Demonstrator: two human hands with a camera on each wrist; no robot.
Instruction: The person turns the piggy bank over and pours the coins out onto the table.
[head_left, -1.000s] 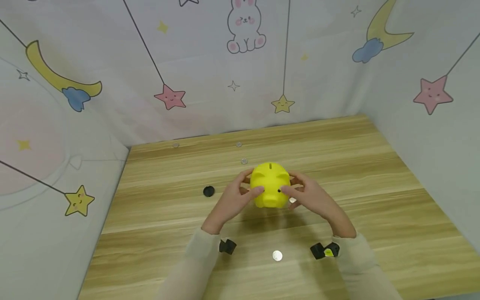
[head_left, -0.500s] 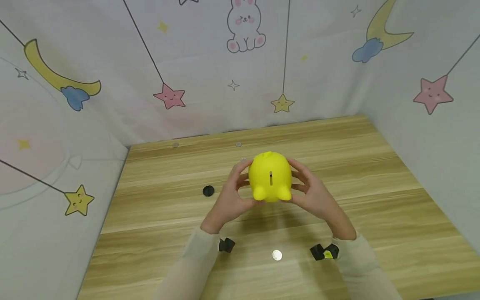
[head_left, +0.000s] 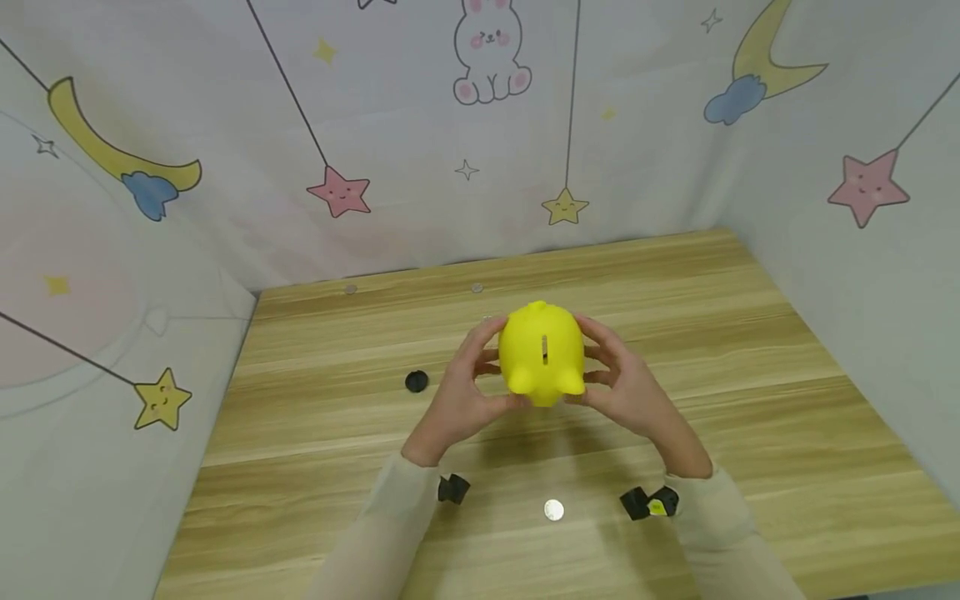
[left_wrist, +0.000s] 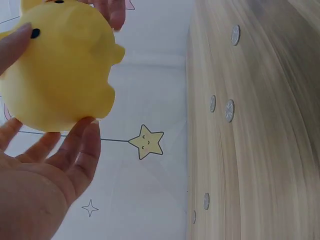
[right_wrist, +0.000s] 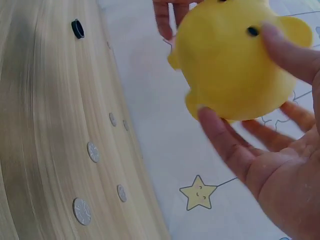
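A yellow piggy bank (head_left: 540, 333) is held up above the wooden table between both hands, its coin slot facing the head camera. My left hand (head_left: 465, 396) grips its left side, thumb low near the front and fingers spread round the flank. The right hand (head_left: 630, 392) grips the opposite side in much the same way. In the left wrist view the thumb presses beside a black eye of the piggy bank (left_wrist: 65, 70), with fingertips under its body. A similar hold on the piggy bank (right_wrist: 230, 65) shows in the right wrist view.
A silver coin (head_left: 553, 510) lies near the front of the wooden table (head_left: 750, 417). Other coins lie farther back, including one coin (head_left: 477, 288) near the rear edge. A round black plug (head_left: 417, 382) sits left of the hands. Printed cloth (head_left: 420, 125) walls the table's back and sides.
The piggy bank has tipped forward, from its face toward the head camera to its slotted top toward it, then turned slightly. Both hands have kept hold and shifted with it.
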